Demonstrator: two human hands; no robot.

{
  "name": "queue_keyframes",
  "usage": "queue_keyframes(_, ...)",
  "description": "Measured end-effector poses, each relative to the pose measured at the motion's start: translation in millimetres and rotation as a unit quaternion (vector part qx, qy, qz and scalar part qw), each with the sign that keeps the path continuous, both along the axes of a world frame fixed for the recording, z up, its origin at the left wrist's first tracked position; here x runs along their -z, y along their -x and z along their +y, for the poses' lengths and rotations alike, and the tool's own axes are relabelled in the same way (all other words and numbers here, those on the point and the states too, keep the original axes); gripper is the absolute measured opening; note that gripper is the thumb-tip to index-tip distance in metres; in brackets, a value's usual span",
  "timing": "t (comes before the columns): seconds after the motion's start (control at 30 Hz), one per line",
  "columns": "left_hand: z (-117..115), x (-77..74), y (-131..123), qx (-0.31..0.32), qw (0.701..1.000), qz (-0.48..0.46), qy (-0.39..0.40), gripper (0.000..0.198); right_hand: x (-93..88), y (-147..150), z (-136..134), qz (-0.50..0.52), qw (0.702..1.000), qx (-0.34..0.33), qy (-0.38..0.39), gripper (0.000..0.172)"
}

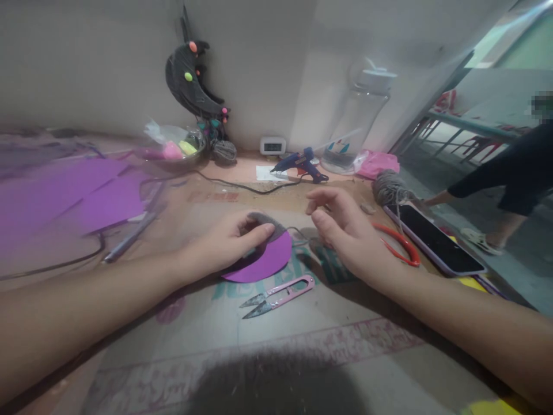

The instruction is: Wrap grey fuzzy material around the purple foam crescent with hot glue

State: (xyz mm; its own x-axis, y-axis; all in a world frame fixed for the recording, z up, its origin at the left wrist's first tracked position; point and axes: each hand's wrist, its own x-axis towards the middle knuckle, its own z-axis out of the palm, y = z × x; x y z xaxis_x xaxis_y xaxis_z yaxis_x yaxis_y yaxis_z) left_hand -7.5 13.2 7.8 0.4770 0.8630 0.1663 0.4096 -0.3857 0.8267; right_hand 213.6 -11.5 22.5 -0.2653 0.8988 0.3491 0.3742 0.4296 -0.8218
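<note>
My left hand [235, 239] is closed on a rounded purple cutout [270, 259], thumb on top. Grey yarn [263, 219] covers the cutout's upper edge, and a loose strand runs off it to the right. To the right, my right hand [341, 225] hovers over the work surface with its fingers loosely bent and apart; no object shows between thumb and forefinger. Below the cutout lie pink-handled thread snips [280, 297], blades pointing left. Red-handled scissors or pliers [404, 248] lie partly hidden behind my right forearm.
A blue glue gun [298, 164] rests near the wall beside a small clock [273, 146] and a clear bottle [356, 127]. Grey yarn ball [389, 187] and phone [436, 239] are right; purple sheets [108, 196] left. A dark crescent ornament [185, 80] hangs behind. Another person [514, 173] stands right.
</note>
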Motion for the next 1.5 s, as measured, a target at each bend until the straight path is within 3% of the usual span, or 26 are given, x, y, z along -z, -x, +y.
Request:
queue_keyframes(0.07,1.3,1.0,0.7,0.004,1.0,0.005,-0.007,0.03,-10.9,-3.3,-8.7,-0.131,0.988,-0.04,-0.071,0.018)
queue_keyframes(0.1,1.7,1.1,0.9,0.007,1.0,0.006,-0.009,0.03,-15.1,-3.2,-14.3,-0.211,0.969,-0.094,-0.089,0.015)
queue_keyframes(0.2,1.7,0.2,1.0,0.004,1.0,0.006,-0.002,0.031,-17.4,2.5,-31.2,-0.364,0.893,-0.222,-0.14,0.033)
queue_keyframes(0.27,1.2,0.2,0.9,-0.001,1.0,0.001,0.003,0.032,-11.3,8.0,-38.9,-0.407,0.865,-0.24,-0.168,0.04)
queue_keyframes(0.37,0.9,2.1,0.7,-0.005,1.0,-0.008,0.009,0.03,-0.2,13.6,-43.1,-0.436,0.841,-0.238,-0.212,0.029)
queue_keyframes(0.47,0.9,2.9,0.0,-0.002,1.0,-0.018,0.021,0.027,4.7,13.7,-41.6,-0.448,0.816,-0.256,-0.261,0.028)
queue_keyframes(0.53,0.7,2.0,-0.5,-0.003,0.999,-0.024,0.026,0.025,4.4,11.0,-38.6,-0.428,0.824,-0.259,-0.264,0.027)
queue_keyframes(0.63,0.4,0.3,-0.4,0.003,0.999,-0.033,0.03,0.023,0.4,3.3,-30.7,-0.353,0.872,-0.234,-0.246,0.024)
queue_keyframes(0.73,0.5,-0.3,0.2,0.022,0.999,-0.032,0.032,0.023,-4.8,-6.3,-17.3,-0.272,0.922,-0.15,-0.229,0.027)
queue_keyframes(0.8,0.6,-0.5,0.2,0.028,0.999,-0.027,0.027,0.023,-5.6,-11.9,-6.4,-0.244,0.94,-0.073,-0.227,0.028)
queue_keyframes(0.93,1.0,-1.5,-0.8,0.031,0.999,-0.03,0.025,0.022,2.5,-16.7,8.6,-0.248,0.94,-0.015,-0.235,0.034)
queue_keyframes(1.17,0.7,-0.9,1.5,0.043,0.998,-0.038,0.013,0.018,9.9,-9.3,0.6,-0.247,0.945,-0.051,-0.208,0.032)
queue_keyframes(1.5,0.8,-1.4,3.4,0.053,0.998,-0.038,0.015,0.017,12.3,-9.8,8.4,-0.24,0.95,-0.05,-0.193,0.027)
